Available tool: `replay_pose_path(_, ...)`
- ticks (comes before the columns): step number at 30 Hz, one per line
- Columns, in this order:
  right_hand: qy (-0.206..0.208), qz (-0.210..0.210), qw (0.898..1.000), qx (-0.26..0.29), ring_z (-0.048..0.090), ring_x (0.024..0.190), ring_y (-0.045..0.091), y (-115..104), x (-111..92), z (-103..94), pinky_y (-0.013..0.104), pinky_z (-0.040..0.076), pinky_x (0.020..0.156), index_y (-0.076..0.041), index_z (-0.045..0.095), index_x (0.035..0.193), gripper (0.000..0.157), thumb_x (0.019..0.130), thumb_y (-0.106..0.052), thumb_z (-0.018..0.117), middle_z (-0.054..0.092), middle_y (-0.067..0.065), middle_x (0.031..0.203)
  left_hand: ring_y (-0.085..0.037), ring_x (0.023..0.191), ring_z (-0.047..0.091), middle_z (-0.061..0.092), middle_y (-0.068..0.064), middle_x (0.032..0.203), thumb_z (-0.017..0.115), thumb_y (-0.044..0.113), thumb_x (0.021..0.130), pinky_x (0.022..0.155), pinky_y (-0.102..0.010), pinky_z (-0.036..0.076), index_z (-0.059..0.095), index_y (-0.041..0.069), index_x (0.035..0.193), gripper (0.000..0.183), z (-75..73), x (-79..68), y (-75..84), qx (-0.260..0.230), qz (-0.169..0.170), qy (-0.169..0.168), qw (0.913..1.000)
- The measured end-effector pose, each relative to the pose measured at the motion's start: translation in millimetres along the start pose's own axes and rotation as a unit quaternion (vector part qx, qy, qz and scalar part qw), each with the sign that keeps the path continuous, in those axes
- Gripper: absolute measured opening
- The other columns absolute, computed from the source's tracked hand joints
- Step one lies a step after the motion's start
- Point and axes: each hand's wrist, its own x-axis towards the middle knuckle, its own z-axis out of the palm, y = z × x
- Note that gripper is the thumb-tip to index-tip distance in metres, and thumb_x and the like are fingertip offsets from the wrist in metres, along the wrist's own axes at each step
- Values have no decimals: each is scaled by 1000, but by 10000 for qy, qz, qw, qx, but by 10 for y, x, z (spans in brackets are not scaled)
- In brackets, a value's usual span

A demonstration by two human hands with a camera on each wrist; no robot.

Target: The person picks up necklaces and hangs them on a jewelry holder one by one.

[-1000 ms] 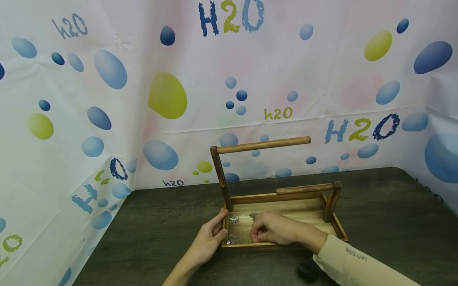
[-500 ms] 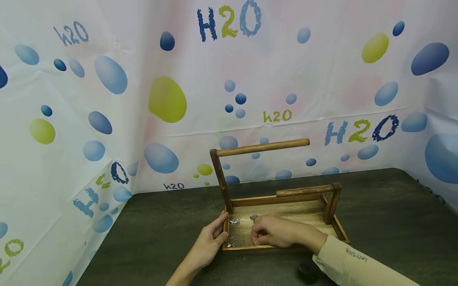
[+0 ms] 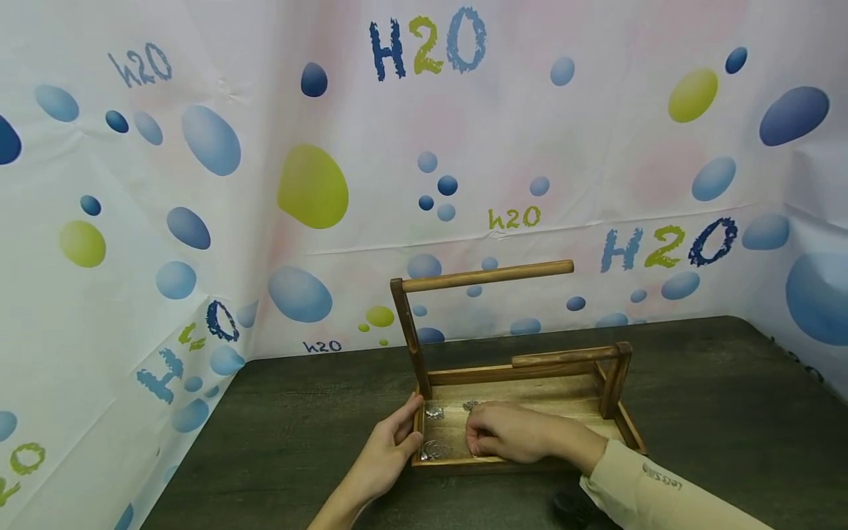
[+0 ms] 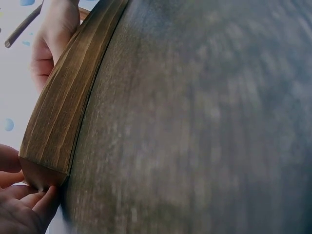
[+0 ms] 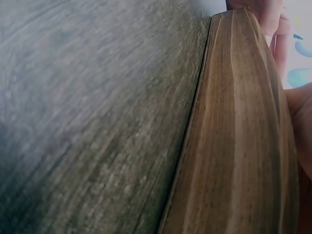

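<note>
A wooden tray (image 3: 457, 467) with raised walls sits on the table. My left hand (image 3: 384, 453) grips its left end at the front corner, where the fingers (image 4: 46, 202) meet the wood in the left wrist view. Inside the tray, my right hand (image 3: 513, 430) reaches down behind the front wall with curled fingers; I cannot tell what is between its fingertips. Small silvery pieces lie in the tray: a shiny cluster (image 3: 434, 414) at the left, thin rings (image 3: 433, 449) in the front left corner, and a darker cluster (image 3: 470, 405) just behind the right hand.
A tall post with a long wooden rod (image 3: 490, 276) rises from the tray's left end. At its right end, a lower post carries another rod (image 3: 570, 356). A dark object (image 3: 571, 508) lies near the right sleeve. Behind the table (image 3: 318, 412) hangs a printed curtain (image 3: 371, 118).
The head view has shifted slightly, so the scene sits a little lower in it. Both hands keep their places at the tray, and the silvery pieces look unmoved.
</note>
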Motion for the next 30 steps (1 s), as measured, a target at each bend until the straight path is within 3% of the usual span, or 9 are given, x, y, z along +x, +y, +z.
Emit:
replay_pose_path(18, 179, 52, 9950, 981, 47, 66, 1, -27, 26, -33, 22, 43, 62, -19, 61, 95, 14, 106, -21, 54, 55, -12, 79, -41, 148, 15, 5, -29, 163, 44, -7, 103, 110, -27, 35, 22, -12, 154, 56, 10, 0, -4, 29, 68, 78, 9999)
replay_pose_path(27, 378, 78, 9839, 1746, 45, 65, 6, -65, 14, -77, 23, 40, 62, -11, 59, 99, 18, 108, -21, 48, 51, -4, 78, -42, 148, 14, 5, -30, 162, 44, -7, 103, 111, -28, 33, 22, -12, 154, 56, 12, -9, 7, -14, 98, 66, 9999)
replay_pose_path(30, 515, 109, 9773, 2054, 46, 66, 9, -80, 18, -97, 23, 41, 61, -6, 59, 101, 20, 108, -21, 47, 54, 5, 80, -42, 147, 14, 4, -30, 162, 43, -8, 103, 111, -29, 33, 22, -12, 154, 56, 12, -10, 16, -31, 124, 53, 9999)
